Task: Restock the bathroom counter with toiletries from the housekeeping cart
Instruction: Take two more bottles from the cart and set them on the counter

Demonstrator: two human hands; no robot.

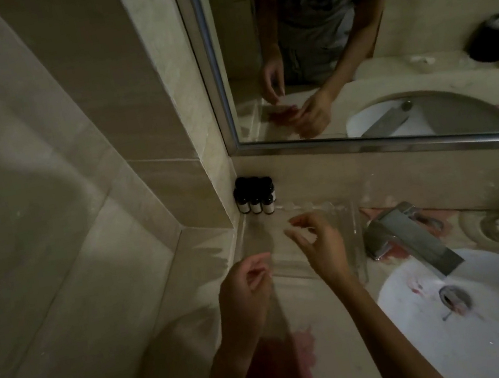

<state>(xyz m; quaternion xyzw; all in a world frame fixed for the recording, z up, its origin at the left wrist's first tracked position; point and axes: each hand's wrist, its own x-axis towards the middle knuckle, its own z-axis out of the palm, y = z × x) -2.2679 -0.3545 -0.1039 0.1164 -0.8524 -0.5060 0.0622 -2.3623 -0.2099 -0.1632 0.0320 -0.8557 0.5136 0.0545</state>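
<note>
Over the left end of the worktop [329,317], my right hand [320,246] hovers with its fingers loosely curled, thumb and forefinger apart, holding nothing. My left hand [242,292] is just beside it, nearer to me, also loosely curled and empty. Both hands sit above a clear plastic tray [346,222] that lies flat on the worktop; I cannot tell whether either hand touches it.

Behind the tray, tucked into the corner where the two walls meet, stands a tight cluster of small dark toiletry bottles [254,196] with pale labels, upright and touching one another.

To the right of the tray, a chrome tap [414,234] reaches out over a white basin [496,332]. A pink stain [291,366] spreads on the worktop near my left forearm, with more pink marks around the tap and inside the basin. A framed mirror [410,13] above reflects my arms and hands. The room is dim.
</note>
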